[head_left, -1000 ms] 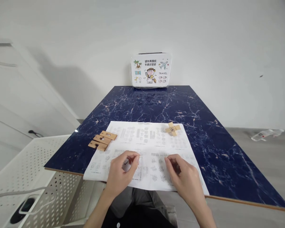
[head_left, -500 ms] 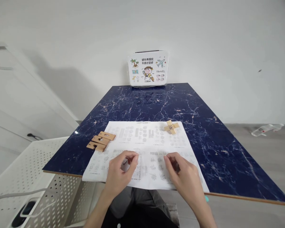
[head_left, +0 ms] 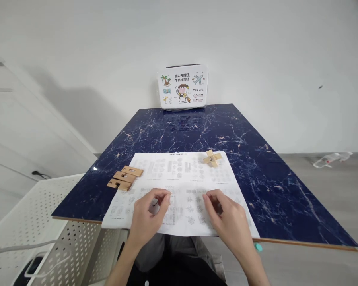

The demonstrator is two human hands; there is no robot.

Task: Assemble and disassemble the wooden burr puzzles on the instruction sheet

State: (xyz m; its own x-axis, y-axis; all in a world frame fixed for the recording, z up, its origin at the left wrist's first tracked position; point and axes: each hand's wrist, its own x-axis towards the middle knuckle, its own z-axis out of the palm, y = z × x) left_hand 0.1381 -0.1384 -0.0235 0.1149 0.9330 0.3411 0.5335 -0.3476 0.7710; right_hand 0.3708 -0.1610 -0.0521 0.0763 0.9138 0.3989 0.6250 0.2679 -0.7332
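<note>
A printed instruction sheet (head_left: 179,178) lies at the near edge of the blue table, covered with small diagrams. Above its left half, my left hand (head_left: 149,212) is closed, thumb and forefinger curled together in a ring with paper showing through. My right hand (head_left: 228,214) hovers or rests over the right half, fingertips pinched in the same way. I see nothing held in either hand. Three notched wooden puzzle pieces (head_left: 125,177) lie side by side at the sheet's left edge. A cross of wooden pieces (head_left: 211,158) marked G rests at its far right corner.
A white cartoon-printed case (head_left: 183,87) stands against the wall on the far edge of the dark blue marble-patterned table (head_left: 191,131). Left of the table is a white perforated basket (head_left: 74,242) with a cable (head_left: 20,247). A clear plastic bottle (head_left: 331,159) lies on the floor at right.
The view has shifted slightly, so everything appears a little further left. Both hands keep their pose, and the wooden pieces have not moved on the sheet.
</note>
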